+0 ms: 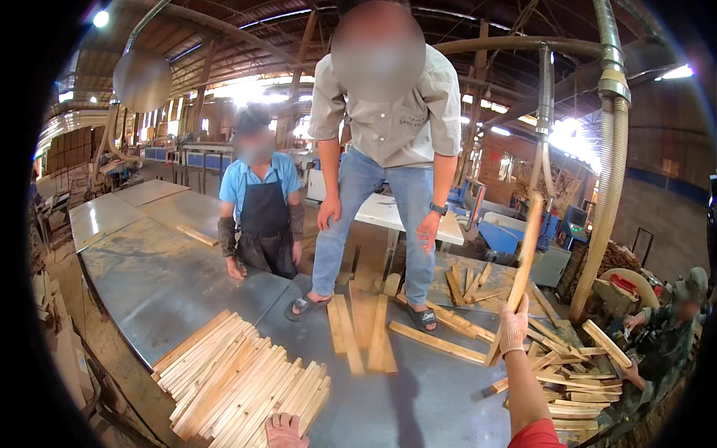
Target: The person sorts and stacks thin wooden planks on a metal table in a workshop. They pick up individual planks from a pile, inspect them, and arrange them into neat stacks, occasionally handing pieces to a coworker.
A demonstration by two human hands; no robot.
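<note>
A long wooden slat (523,257) is held upright and slightly tilted above the right part of the metal worktop (164,280), the fingers of the gloved right hand (512,328) clamped round its lower end. The left hand (285,431) is laid at the near edge, fingers spread flat on a neat stack of slats (239,381). Loose slats (567,373) are scattered toward the right edge. A person in jeans (385,172) is seen standing on the worktop; another in an apron (261,209) stands at its far edge.
</note>
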